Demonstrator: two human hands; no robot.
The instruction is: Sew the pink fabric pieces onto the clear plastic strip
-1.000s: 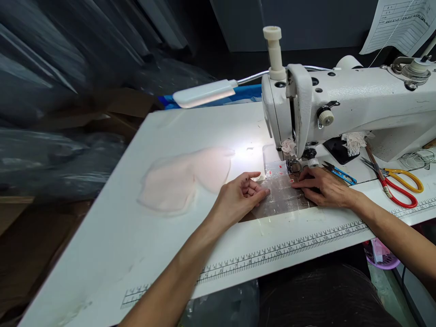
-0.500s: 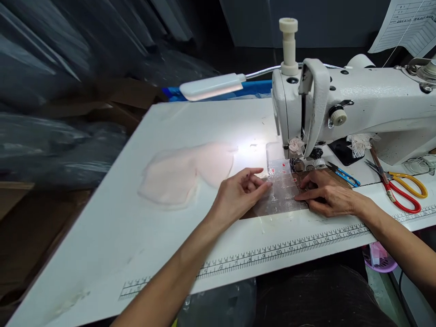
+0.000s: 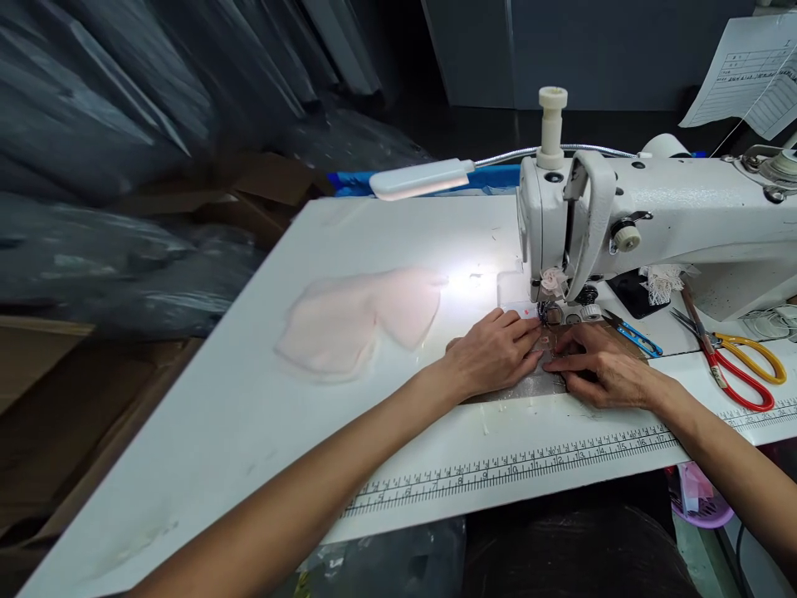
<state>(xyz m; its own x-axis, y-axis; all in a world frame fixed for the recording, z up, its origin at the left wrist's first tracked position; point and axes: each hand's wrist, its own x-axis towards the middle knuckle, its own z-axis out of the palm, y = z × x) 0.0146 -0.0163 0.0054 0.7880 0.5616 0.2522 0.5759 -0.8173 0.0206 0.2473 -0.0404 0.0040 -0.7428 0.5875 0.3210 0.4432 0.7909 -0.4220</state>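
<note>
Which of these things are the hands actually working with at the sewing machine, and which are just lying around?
In use:
left hand and right hand, flat on the clear sheet
sewing machine, at its needle
lamp, lit

Lying about:
pink fabric pieces
red and yellow scissors
blue snips
lace scrap
paper form
</note>
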